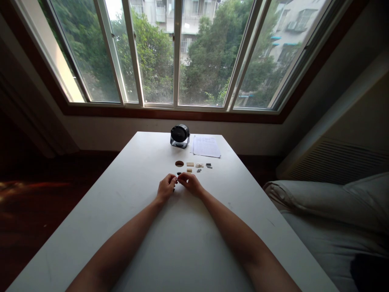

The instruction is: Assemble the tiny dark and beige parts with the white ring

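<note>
Over the white table [179, 235], my left hand [166, 186] and my right hand [190, 182] meet with fingertips almost touching. Both are closed in a pinch around something small and dark, too small to name. A dark bit also shows beneath the fingers of the left hand. Just beyond the fingertips lies a small dark piece [179, 173]. Near the right hand are tan studded pieces [189, 170] and a few small grey pieces [199, 170]. Farther back sit more tan pieces [190, 164], a cream group [199, 165] and dark grey ones [209, 165].
A round hole [179, 164] opens in the tabletop beyond my hands. Behind it stands a small black desk fan [180, 134], with printed paper sheets [206, 146] to its right. A pale sofa [328, 202] is beside the table on the right; windows line the far wall.
</note>
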Demonstrator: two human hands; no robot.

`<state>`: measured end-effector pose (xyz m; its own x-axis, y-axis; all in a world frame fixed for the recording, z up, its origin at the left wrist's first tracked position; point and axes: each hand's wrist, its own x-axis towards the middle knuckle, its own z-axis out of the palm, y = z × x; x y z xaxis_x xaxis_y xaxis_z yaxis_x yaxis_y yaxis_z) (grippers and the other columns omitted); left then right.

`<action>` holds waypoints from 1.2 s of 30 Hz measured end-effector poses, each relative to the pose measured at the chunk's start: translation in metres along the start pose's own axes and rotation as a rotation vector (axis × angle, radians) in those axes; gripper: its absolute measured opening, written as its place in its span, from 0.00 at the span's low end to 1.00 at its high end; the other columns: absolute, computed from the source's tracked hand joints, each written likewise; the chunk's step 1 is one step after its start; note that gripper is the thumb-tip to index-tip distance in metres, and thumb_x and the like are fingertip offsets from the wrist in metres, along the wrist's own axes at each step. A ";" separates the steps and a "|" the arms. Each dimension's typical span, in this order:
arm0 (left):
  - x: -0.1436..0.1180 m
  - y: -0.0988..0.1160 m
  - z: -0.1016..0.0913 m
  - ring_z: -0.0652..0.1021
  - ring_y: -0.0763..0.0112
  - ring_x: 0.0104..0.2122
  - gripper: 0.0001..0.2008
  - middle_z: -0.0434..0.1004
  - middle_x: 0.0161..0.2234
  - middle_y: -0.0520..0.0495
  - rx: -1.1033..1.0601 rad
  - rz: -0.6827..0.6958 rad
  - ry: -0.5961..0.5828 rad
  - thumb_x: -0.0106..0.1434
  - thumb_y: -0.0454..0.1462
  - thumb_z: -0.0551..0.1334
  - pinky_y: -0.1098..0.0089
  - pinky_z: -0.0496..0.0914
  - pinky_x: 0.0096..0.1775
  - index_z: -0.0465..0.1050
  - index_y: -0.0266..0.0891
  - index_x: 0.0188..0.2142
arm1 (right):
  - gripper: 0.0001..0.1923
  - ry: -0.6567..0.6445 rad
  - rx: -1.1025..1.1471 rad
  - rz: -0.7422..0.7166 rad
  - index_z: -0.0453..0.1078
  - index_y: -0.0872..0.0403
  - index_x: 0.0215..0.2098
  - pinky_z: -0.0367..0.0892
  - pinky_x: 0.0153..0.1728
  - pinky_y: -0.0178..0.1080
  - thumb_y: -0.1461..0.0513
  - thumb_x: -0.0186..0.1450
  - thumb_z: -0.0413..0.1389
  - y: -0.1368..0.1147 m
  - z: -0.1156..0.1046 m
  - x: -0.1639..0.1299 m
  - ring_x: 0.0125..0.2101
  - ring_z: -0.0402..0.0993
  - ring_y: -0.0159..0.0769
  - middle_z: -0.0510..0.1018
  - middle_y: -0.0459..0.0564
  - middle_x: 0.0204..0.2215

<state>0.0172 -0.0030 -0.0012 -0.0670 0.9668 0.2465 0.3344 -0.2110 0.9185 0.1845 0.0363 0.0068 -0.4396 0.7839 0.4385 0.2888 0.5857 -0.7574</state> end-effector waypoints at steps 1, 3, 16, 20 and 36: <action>0.001 0.000 0.000 0.74 0.72 0.27 0.13 0.77 0.29 0.49 -0.013 -0.003 -0.009 0.64 0.46 0.55 0.71 0.69 0.33 0.73 0.41 0.36 | 0.08 -0.002 0.006 -0.002 0.74 0.53 0.37 0.65 0.31 0.33 0.57 0.65 0.56 0.000 0.000 0.000 0.27 0.72 0.32 0.79 0.47 0.29; 0.002 -0.001 0.000 0.74 0.72 0.28 0.13 0.77 0.29 0.49 -0.055 -0.004 -0.030 0.64 0.46 0.55 0.70 0.69 0.33 0.72 0.40 0.37 | 0.08 -0.007 0.011 -0.006 0.74 0.53 0.37 0.65 0.31 0.33 0.58 0.66 0.56 0.000 -0.001 0.000 0.27 0.71 0.31 0.79 0.47 0.29; 0.004 -0.004 -0.001 0.75 0.72 0.33 0.15 0.77 0.35 0.47 -0.143 -0.007 -0.035 0.59 0.46 0.62 0.71 0.72 0.36 0.72 0.39 0.40 | 0.06 0.014 -0.002 -0.009 0.74 0.53 0.38 0.65 0.31 0.33 0.60 0.64 0.56 0.002 -0.001 0.000 0.27 0.70 0.31 0.77 0.46 0.27; 0.004 -0.006 0.001 0.75 0.72 0.32 0.14 0.77 0.35 0.47 -0.127 -0.001 -0.012 0.59 0.46 0.62 0.70 0.72 0.36 0.72 0.40 0.40 | 0.07 0.025 -0.026 -0.002 0.74 0.53 0.37 0.65 0.31 0.34 0.59 0.64 0.57 0.004 0.000 0.000 0.27 0.70 0.32 0.78 0.47 0.27; -0.003 0.005 0.001 0.73 0.69 0.32 0.07 0.77 0.34 0.49 0.214 0.061 -0.056 0.61 0.38 0.58 0.68 0.67 0.37 0.73 0.43 0.38 | 0.08 0.316 -0.365 0.120 0.73 0.53 0.36 0.64 0.34 0.35 0.57 0.64 0.54 0.036 -0.024 0.004 0.28 0.68 0.34 0.75 0.48 0.28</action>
<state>0.0197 -0.0069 0.0026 0.0099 0.9609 0.2766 0.5283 -0.2399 0.8144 0.2131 0.0653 -0.0068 -0.1216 0.8413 0.5267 0.6256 0.4769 -0.6173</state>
